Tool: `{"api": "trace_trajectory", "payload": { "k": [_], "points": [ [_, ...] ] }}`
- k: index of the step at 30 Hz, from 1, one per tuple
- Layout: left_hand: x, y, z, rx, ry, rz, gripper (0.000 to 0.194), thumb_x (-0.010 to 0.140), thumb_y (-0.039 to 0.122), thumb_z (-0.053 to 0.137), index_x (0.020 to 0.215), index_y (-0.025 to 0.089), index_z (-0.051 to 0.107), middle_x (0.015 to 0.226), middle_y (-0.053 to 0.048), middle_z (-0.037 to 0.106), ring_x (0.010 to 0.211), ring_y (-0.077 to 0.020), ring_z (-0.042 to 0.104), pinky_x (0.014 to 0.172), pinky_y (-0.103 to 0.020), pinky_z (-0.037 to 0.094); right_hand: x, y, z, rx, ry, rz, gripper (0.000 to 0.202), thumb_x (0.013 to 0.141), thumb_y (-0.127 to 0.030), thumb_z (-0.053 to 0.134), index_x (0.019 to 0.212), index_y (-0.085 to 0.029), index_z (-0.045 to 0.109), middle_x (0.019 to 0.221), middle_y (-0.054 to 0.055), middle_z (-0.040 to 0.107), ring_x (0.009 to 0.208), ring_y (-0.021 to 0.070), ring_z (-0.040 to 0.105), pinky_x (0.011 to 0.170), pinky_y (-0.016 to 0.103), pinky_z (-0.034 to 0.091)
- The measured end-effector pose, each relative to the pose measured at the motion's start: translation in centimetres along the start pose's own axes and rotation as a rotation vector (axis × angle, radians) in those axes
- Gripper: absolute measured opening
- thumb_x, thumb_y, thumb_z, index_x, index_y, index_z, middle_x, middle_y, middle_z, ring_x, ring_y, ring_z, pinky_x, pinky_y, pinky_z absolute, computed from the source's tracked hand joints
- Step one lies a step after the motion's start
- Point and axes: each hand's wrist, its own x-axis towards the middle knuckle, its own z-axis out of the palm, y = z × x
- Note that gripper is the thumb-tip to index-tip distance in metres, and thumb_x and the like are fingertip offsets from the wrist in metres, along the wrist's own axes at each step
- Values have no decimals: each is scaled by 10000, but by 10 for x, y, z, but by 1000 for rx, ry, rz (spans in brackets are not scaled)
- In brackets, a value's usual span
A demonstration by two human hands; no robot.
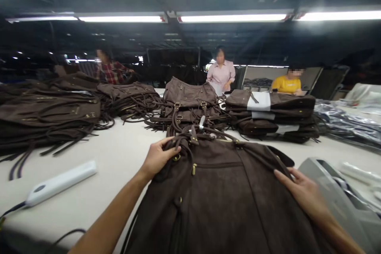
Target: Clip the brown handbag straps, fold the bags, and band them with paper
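A large dark brown handbag (220,194) lies close in front of me, its zipped pocket and brass zip pull facing up. My left hand (159,158) grips the bag's upper left corner, thumb on top beside a brass ring and the strap. At the upper right edge, my right hand (303,188) is closed on the bag's side, the fingers partly hidden behind it. The bag's handles and a small white tag (202,122) lie at its far edge, against a pile of similar bags (190,95).
Stacked brown bags (47,111) fill the table's left side. More bags with white paper bands (258,101) stand back right, near plastic-wrapped goods (351,121). A white corded device (62,182) lies left; a grey dispenser-like box (336,194) stands right. Several people work beyond the table.
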Motion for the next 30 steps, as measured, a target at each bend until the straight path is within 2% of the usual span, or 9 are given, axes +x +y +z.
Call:
{"api": "trace_trajectory", "payload": {
  "k": [5,8,11,14,18,20,24,27,30],
  "points": [
    [53,-41,14,170,16,-87,443,657,485,732,882,103,715,882,-84,745,915,-291,669,815,-365,517,58,4,37,-52,-22,-71,455,659,-608,608,771,-171,673,743,81,732,783,307,673,666,348,482],
    [45,-78,18,285,74,-141,381,767,494,659,729,115,675,737,-53,706,833,-254,668,811,-392,505,74,26,55,-56,-107,-47,439,663,-590,625,702,-158,688,703,86,724,766,314,665,650,353,468],
    [30,-96,14,361,154,-144,377,858,470,538,858,120,677,876,-67,716,919,-233,655,878,-375,486,76,42,56,-42,-172,-41,490,703,-616,595,791,-150,719,758,79,736,816,313,666,691,353,470],
    [19,-90,8,431,233,-141,487,847,492,464,1039,86,652,1037,-138,698,1030,-271,624,924,-364,472,76,50,46,41,-202,-10,518,752,-633,543,858,-165,736,829,76,747,898,310,662,744,352,483],
    [-8,-60,11,537,285,-91,670,788,582,493,1216,70,554,1233,-206,578,1155,-326,547,994,-444,426,76,51,33,161,-170,104,489,753,-632,550,685,-184,734,804,115,750,942,345,649,793,398,495],
    [-32,-43,14,648,204,-46,701,782,616,513,1270,114,523,1288,-192,544,1225,-341,496,1035,-468,384,74,50,30,197,-188,129,478,747,-630,566,659,-189,728,807,119,751,943,348,651,806,415,502],
    [-78,-23,13,951,-131,-77,677,825,647,465,1295,162,499,1273,-171,583,1193,-350,538,999,-476,408,62,41,29,300,-283,116,440,741,-614,601,752,-195,736,834,86,753,861,303,677,770,396,539],
    [-97,-21,11,1095,-184,-74,731,782,680,491,1288,153,491,1192,-180,619,1115,-363,582,912,-467,464,49,31,33,357,-322,47,423,756,-596,614,811,-195,737,749,69,739,744,281,676,681,395,552],
    [-104,-19,19,1184,-255,-36,824,703,643,603,1324,118,472,1237,-208,585,1148,-370,556,879,-444,491,43,24,38,352,-222,-49,421,747,-571,636,777,-159,720,668,79,707,672,264,656,610,379,534]
  ]
}}
